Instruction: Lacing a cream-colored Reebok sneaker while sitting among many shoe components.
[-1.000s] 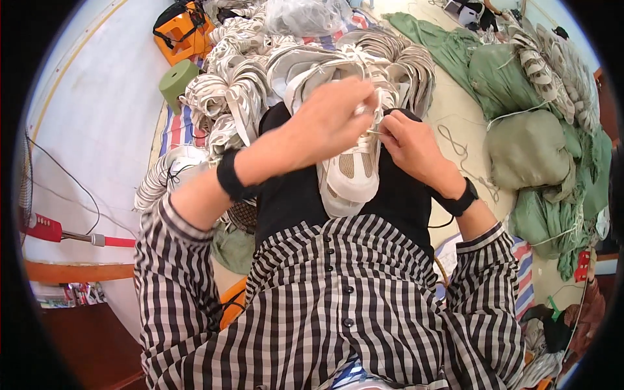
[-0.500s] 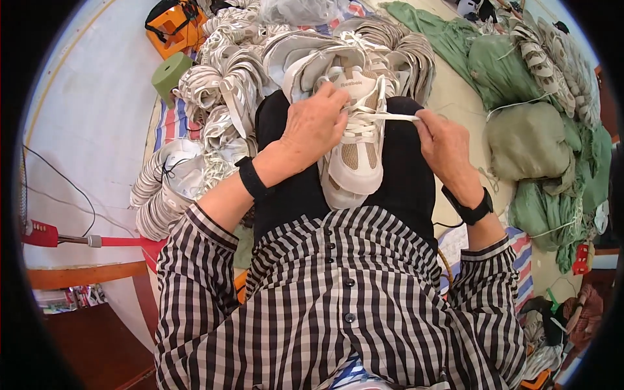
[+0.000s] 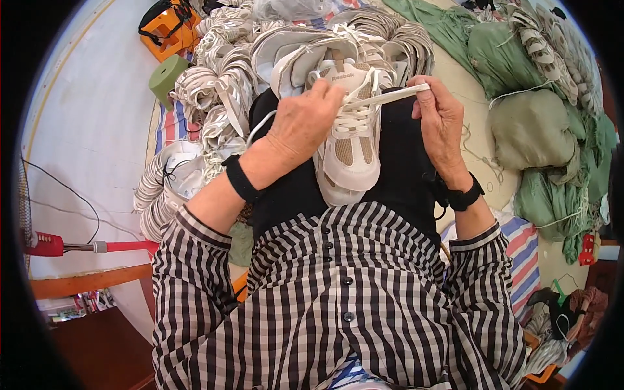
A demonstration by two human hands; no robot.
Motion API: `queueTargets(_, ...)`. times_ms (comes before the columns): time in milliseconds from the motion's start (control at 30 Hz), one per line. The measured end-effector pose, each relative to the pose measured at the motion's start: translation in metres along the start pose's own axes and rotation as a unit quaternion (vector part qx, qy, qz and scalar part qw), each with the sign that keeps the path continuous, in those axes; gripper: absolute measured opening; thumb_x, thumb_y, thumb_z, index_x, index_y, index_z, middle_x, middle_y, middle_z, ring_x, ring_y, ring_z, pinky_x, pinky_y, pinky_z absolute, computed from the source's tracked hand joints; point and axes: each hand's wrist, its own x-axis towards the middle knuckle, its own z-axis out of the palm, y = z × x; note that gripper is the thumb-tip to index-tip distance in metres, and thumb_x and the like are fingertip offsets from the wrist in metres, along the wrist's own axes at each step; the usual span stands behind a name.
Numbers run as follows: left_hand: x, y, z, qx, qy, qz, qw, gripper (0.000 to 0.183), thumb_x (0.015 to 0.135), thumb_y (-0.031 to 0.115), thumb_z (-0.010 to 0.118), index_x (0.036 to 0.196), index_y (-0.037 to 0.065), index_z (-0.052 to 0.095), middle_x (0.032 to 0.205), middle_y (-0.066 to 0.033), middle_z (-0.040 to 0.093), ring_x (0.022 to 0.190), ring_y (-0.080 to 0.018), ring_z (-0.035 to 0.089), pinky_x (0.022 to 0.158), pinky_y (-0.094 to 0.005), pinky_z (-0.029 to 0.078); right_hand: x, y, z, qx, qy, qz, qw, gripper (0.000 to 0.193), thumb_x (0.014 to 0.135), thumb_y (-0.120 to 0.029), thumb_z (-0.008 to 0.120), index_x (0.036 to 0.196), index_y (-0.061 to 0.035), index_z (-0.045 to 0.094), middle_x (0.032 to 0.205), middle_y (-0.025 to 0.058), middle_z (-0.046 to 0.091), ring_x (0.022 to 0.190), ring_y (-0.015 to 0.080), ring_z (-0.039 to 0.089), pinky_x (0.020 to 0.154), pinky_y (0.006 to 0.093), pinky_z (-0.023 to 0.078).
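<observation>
A beige and white sneaker [image 3: 351, 170] lies across my lap, toe toward me, with a second pale shoe partly hidden beneath it. White laces criss-cross its front. My right hand [image 3: 441, 123] pinches a flat white shoelace [image 3: 394, 97] between thumb and forefinger, pulling it taut out to the right of the shoe. Against the left side of the tongue, my left hand [image 3: 300, 127] is closed, its fingertips partly hidden. A stretch of lace curves out from behind that hand on its left, so it appears to grip the lace.
Bundles of stacked pale shoe uppers [image 3: 224, 91] lie ahead and to the left. A green roll [image 3: 168, 75] and an orange stool [image 3: 170, 29] stand at the far left. Green sacks [image 3: 530, 133] line the right. A red-handled pole [image 3: 123, 247] reaches in from the left.
My right hand has risen, and the lace it holds now slants upward. My left hand has shifted slightly left, and a curve of lace now shows beside it.
</observation>
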Motion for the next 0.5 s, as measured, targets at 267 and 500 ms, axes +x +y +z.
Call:
queueTargets(267,-0.030,-0.008,-0.030,0.022,-0.093,-0.010,0.995,0.023,0.076,-0.005,0.061,0.095,0.003,0.051,0.083,-0.0150,0.059,0.068,-0.0333,0.065,0.057,-0.0402,0.051,-0.003,-0.002,-0.001,-0.069,-0.006,-0.025,0.997,0.018,0.101,-0.017,0.055,0.098,-0.0038,0.067,0.063,0.0029,0.060,0.054,0.0119,0.052,0.053,0.0293,0.042)
queueTargets(500,-0.064,-0.015,-0.057,-0.069,-0.079,-0.046,0.993,0.038,0.078,-0.005,0.061,0.115,0.004,0.057,0.088,-0.0115,0.063,0.068,-0.0296,0.065,0.058,-0.0406,0.051,-0.008,0.002,-0.001,-0.048,-0.030,-0.001,0.998,0.023,0.104,-0.020,0.052,0.100,-0.0016,0.066,0.077,0.0049,0.067,0.060,0.0079,0.053,0.055,0.0240,0.042)
